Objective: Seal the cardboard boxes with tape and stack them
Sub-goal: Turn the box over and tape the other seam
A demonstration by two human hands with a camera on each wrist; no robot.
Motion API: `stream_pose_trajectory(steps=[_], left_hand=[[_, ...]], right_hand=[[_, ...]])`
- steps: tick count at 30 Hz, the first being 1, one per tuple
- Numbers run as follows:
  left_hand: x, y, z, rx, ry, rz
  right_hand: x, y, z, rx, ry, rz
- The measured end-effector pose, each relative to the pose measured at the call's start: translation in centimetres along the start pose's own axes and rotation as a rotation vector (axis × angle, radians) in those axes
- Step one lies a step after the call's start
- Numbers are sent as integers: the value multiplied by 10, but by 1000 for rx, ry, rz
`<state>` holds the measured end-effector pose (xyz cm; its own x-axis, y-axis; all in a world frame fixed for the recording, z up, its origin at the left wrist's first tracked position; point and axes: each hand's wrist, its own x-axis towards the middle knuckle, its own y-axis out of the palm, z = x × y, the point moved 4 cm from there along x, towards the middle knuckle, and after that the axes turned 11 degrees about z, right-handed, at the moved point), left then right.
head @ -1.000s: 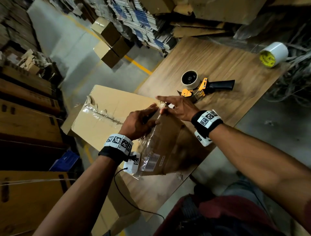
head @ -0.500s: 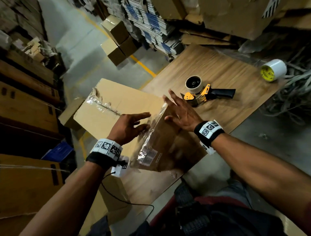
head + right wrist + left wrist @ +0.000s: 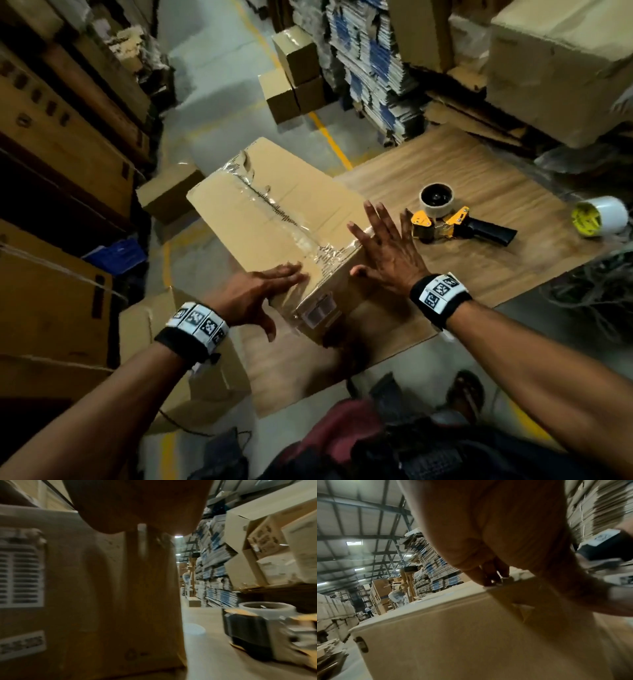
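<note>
Left hand (image 3: 255, 296) and right hand (image 3: 385, 251) flat, fingers straight, flanking taped cardboard box (image 3: 274, 219)

A wooden table (image 3: 472, 178) is lying at the centre of the head view. Stacks of flattened, blue-printed cartons (image 3: 370, 65) are rising at 12 o'clock, with large cardboard cartons (image 3: 561, 65) sitting at 1 o'clock. A yellow floor line (image 3: 329, 137) is running across the grey floor (image 3: 212, 85) toward 12 o'clock. Brown cartons on racks (image 3: 58, 144) are filling 9 o'clock, a blue crate (image 3: 116, 255) showing beneath them
</note>
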<state>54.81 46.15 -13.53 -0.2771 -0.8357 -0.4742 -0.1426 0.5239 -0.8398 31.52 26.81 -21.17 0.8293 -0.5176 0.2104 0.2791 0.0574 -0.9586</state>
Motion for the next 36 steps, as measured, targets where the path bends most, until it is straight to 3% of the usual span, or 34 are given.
stream_pose_trajectory(steps=[3,5,11,18,23,30,36], left_hand=[[5,0,3,160,8,-174],[4,7,8,183,11,-209],[-2,21,8,110,80,-338],[-5,25,7,133,61,-385],[-3,27,4,125,57,-405],[-2,35,4,110,49,-439],[1,45,-2,77,-1,-542]], right_hand=[[12,1,39,10,-90,6],[13,6,53,-9,-132,11],[2,6,44,-153,-228,-20],[13,5,111,-102,-282,70],[6,12,97,-203,-384,69],[6,13,117,-135,-196,176],[0,12,109,-166,-282,169]])
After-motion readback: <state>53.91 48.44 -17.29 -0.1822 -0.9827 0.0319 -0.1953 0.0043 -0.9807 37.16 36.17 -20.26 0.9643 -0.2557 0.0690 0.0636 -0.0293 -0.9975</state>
